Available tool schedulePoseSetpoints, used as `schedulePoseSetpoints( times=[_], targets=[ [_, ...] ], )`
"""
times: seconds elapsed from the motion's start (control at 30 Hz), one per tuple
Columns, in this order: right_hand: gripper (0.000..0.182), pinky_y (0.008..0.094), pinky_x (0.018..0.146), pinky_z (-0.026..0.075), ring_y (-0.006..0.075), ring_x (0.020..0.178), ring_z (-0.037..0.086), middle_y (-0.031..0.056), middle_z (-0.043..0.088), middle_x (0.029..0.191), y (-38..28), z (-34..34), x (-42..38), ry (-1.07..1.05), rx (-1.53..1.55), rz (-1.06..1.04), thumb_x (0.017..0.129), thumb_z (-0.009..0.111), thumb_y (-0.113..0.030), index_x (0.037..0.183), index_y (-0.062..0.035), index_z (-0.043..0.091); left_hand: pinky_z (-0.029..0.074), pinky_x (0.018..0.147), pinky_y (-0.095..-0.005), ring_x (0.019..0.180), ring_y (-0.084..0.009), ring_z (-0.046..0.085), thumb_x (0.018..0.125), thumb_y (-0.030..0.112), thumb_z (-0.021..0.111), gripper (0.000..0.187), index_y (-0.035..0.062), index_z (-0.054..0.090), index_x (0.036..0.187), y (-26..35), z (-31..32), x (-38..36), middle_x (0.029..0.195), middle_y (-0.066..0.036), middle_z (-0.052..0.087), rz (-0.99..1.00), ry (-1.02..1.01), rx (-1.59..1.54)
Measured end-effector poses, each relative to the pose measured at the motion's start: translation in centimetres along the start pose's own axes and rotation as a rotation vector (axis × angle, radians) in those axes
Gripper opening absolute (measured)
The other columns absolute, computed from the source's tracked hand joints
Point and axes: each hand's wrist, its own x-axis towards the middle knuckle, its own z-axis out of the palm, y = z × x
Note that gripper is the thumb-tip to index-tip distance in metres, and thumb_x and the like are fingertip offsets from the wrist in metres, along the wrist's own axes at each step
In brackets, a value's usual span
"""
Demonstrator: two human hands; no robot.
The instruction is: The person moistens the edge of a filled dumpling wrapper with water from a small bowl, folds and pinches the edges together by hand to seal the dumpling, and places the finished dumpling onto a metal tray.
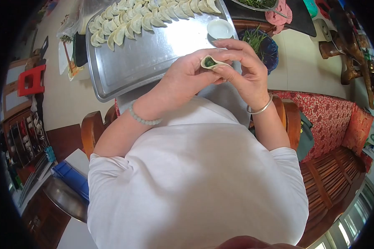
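Observation:
A dumpling wrapper folded around green filling is pinched between both hands above the near edge of the metal tray. My left hand, with a beaded bracelet at its wrist, closes on the wrapper's left side. On the right side, my right hand holds it with thumb and curved fingers; a metal bangle circles that wrist. Rows of folded dumplings lie along the tray's far part. A small white bowl sits at the tray's right edge, just beyond the hands.
Green leaves lie in a dark blue container right of the tray. Beyond it are a bowl of chopped greens and a pink cloth. A wooden bench with red cushions stands at right, a red stool at far left.

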Motion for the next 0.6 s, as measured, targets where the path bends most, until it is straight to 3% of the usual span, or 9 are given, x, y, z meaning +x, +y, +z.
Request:
schedulePoseSetpoints(
  times=[0.23,0.33,0.43,0.5,0.6],
  targets=[
    [0.017,0.0291,0.082,0.050,0.0190,0.098,0.061,0.0085,0.064,0.110,0.3,0.2,-0.1,0.027,-0.013,-0.049,0.077,0.073,-0.006,0.093,-0.0090,0.071,0.051,0.072,-0.0263,0.089,-0.0088,0.059,0.095,0.010,0.055,0.034,0.0044,0.051,0.128,0.3,0.1,-0.1,0.099,-0.002,0.062,-0.015,0.010,0.015],
    [0.016,0.0291,0.082,0.050,0.0187,0.097,0.062,0.0091,0.064,0.109,0.3,0.1,-0.1,0.044,-0.005,-0.063,0.076,0.073,-0.004,0.092,-0.0074,0.071,0.049,0.083,-0.0224,0.095,-0.0099,0.060,0.091,0.001,0.054,0.035,-0.0026,0.050,0.125,0.6,0.1,-0.2,0.103,-0.006,0.061,-0.074,0.026,-0.025],
    [0.016,0.0291,0.082,0.050,0.0185,0.098,0.062,0.0096,0.065,0.108,0.2,0.0,-0.1,0.075,0.055,-0.046,0.076,0.073,-0.003,0.091,-0.0059,0.071,0.052,0.082,-0.0298,0.095,-0.0159,0.062,0.097,0.012,0.049,0.038,0.0023,0.044,0.133,0.1,-0.7,-0.2,0.107,-0.008,0.062,-0.039,-0.045,-0.137],
    [0.015,0.0291,0.082,0.050,0.0185,0.098,0.062,0.0098,0.065,0.108,0.1,-0.1,-0.1,0.100,0.103,-0.025,0.076,0.073,-0.002,0.090,-0.0054,0.071,0.050,0.092,-0.0339,0.106,-0.0245,0.061,0.098,0.017,0.044,0.042,-0.0018,0.041,0.135,0.0,-1.4,0.0,0.118,-0.014,0.059,-0.063,-0.112,-0.466],
    [0.017,0.0293,0.083,0.050,0.0193,0.100,0.062,0.0106,0.065,0.108,0.1,-0.3,-0.1,0.096,0.097,-0.022,0.076,0.073,-0.002,0.092,-0.0058,0.070,0.047,0.098,-0.0364,0.114,-0.0292,0.057,0.098,0.021,0.041,0.045,-0.0050,0.040,0.135,-0.3,-1.5,-0.2,0.126,-0.018,0.054,-0.045,-0.135,-0.525]
  ],
)
